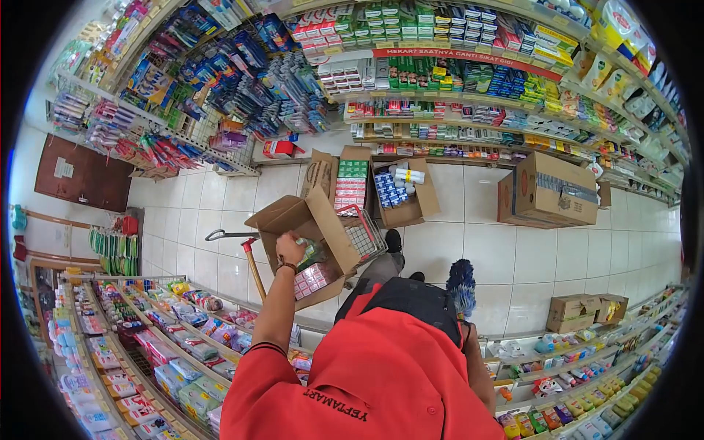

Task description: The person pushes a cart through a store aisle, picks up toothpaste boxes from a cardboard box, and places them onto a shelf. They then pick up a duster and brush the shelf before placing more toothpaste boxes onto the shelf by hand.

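My left hand (291, 249) reaches into an open cardboard box (334, 231), its fingers curled at a green plastic-wrapped pack (314, 253). Below that pack, in the same box, lies a pink-and-white wrapped bundle of small cartons (315, 281). A red wire shopping basket (361, 233) is beside the box, partly hidden by it. At my right side, my right hand (467, 334) is mostly hidden by my body and closes around the handle of a blue fluffy duster (460, 284), whose head points forward.
Open boxes of green and red toothpaste cartons (351, 182) and blue-and-white packs (392, 191) stand ahead. A closed carton (550, 191) sits right, smaller boxes (576, 312) nearer. Stocked toothpaste shelves (440, 95) line the front. A red-and-metal handle (251, 257) lies left of the box.
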Demonstrator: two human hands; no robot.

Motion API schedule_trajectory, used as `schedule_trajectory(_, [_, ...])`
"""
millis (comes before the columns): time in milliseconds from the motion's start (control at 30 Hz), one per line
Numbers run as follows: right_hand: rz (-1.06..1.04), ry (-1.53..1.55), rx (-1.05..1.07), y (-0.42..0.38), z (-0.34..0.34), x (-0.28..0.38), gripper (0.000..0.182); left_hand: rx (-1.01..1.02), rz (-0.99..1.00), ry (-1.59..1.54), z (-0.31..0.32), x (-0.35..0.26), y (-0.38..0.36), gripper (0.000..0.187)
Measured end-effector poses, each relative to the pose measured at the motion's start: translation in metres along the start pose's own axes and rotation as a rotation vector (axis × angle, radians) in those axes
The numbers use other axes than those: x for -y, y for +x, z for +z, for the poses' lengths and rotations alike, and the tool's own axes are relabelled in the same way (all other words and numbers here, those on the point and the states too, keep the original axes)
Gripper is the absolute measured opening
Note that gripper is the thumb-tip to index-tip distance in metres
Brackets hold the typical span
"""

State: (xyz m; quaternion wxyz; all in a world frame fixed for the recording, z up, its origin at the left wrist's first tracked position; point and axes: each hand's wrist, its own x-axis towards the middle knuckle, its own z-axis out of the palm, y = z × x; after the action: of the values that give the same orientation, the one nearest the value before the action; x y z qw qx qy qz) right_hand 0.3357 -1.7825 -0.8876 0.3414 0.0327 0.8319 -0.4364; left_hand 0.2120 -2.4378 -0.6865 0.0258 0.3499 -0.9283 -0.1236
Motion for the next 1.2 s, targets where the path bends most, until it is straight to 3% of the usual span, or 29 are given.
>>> schedule_trajectory(67, [0.271, 0.29, -0.147, -0.004, -0.008, 0.05, 0.037, 0.144, -0.019, 0.131, 0.022, 0.008, 0.0, 0.034])
schedule_trajectory(100, [0.209, 0.215, -0.138, 0.017, 0.009, 0.003, 0.037, 0.216, -0.038, 0.185, 0.016, -0.002, -0.003, 0.036])
schedule_trajectory(267, [0.501, 0.268, -0.072, 0.019, 0.002, 0.044, 0.043, 0.359, -0.084, 0.173, 0.008, -0.023, 0.009, 0.037])
schedule_trajectory(400, [0.408, 0.139, 0.041, 0.024, -0.001, 0.052, 0.05, 0.444, 0.062, 0.326, -0.005, -0.037, 0.001, 0.045])
schedule_trajectory(500, [0.436, 0.294, 0.05, 0.032, -0.001, 0.066, 0.05, 0.464, 0.085, 0.299, -0.004, -0.023, 0.002, 0.049])
schedule_trajectory(600, [0.266, 0.137, 0.1, 0.046, -0.001, 0.068, 0.05, 0.396, -0.016, 0.291, -0.001, -0.005, 0.007, 0.054])
schedule_trajectory(667, [-0.142, -0.229, 0.083, 0.065, 0.014, 0.039, 0.05, 0.385, -0.032, 0.248, -0.007, 0.002, 0.009, 0.055])
schedule_trajectory(700, [-0.142, -0.238, 0.097, 0.068, 0.006, 0.057, 0.05, 0.362, -0.031, 0.208, -0.009, 0.007, 0.012, 0.056])
schedule_trajectory(767, [0.471, 0.122, 0.119, 0.075, -0.019, 0.119, 0.044, 0.336, -0.013, 0.19, 0.003, 0.025, 0.014, 0.056])
schedule_trajectory(900, [0.607, 0.155, 0.056, 0.101, -0.04, 0.201, 0.025, 0.343, 0.012, 0.177, 0.004, 0.035, 0.021, 0.055])
schedule_trajectory(1000, [0.523, 0.15, 0.031, 0.122, -0.044, 0.232, 0.024, 0.325, -0.031, 0.165, 0.003, 0.033, 0.031, 0.053])
schedule_trajectory(1200, [0.56, 0.163, 0.035, 0.153, -0.052, 0.299, 0.019, 0.273, -0.03, 0.094, -0.005, 0.026, 0.045, 0.053])
